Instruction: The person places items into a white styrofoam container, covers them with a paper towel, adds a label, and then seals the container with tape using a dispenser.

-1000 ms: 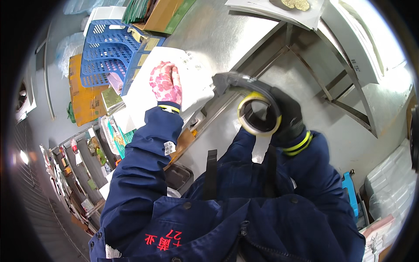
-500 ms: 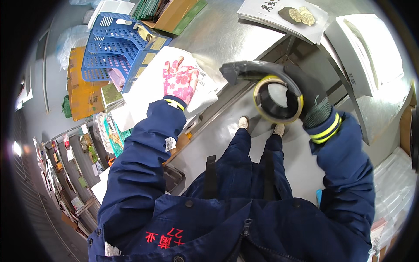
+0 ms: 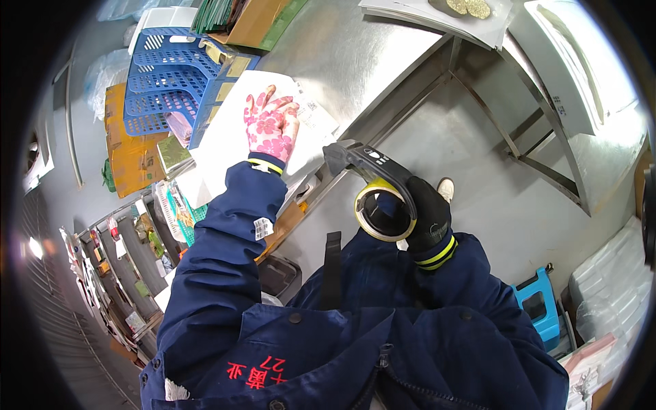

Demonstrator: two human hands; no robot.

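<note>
My left hand [image 3: 272, 128], in a white glove with pink flowers, lies open with its fingers spread over white sheets of paper [image 3: 229, 126] at the table's near left edge. In a black glove, my right hand [image 3: 428, 215] is closed round the handle of a black tape dispenser [image 3: 377, 162]. A roll of tape [image 3: 362, 205] with a yellow rim sits in the dispenser. Its front end reaches toward the papers, just to the right of my left hand, and appears to be off them. The fingers of my right hand are partly hidden behind the handle.
Blue perforated file trays [image 3: 167, 82] stand left of the papers, near a cardboard box [image 3: 256, 24]. The steel table [image 3: 342, 51] extends ahead, with a stack of printed sheets [image 3: 417, 17] farther right. A blue stool [image 3: 541, 307] stands at lower right.
My right hand has carried the tape dispenser left and toward my body, its front end now nearer the papers. My left hand stays on the papers. The view has shifted slightly.
</note>
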